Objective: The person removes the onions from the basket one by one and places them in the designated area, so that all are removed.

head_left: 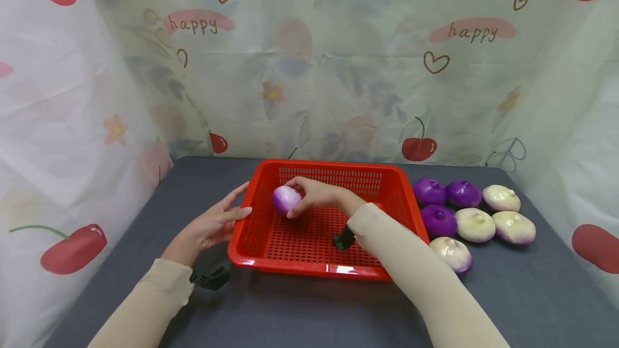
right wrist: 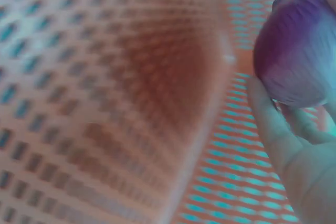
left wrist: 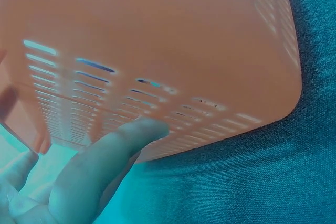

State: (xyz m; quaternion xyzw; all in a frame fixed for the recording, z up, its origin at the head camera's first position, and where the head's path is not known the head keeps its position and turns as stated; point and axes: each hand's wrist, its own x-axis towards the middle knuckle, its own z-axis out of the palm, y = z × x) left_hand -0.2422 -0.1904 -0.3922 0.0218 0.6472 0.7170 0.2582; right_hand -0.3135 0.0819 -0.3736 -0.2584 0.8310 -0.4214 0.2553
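My right hand (head_left: 311,197) pinches a purple and white onion (head_left: 285,201) inside the red basket (head_left: 329,272), near its left wall. In the right wrist view, the fingers and thumb lie around the onion (right wrist: 296,51), with the slotted basket behind it. At the basket's left side, my left hand (head_left: 217,222) holds the rim, its thumb over the edge. A finger (left wrist: 113,156) touches the outside of the slotted wall in the left wrist view. Part of the basket floor is hidden beneath the right forearm.
Several purple onions (head_left: 437,221) and pale onions (head_left: 475,225) lie grouped on the dark table (head_left: 319,310) right of the basket. One pale onion (head_left: 452,254) sits by the basket's front right corner. A printed curtain (head_left: 329,106) hangs behind and along both sides.
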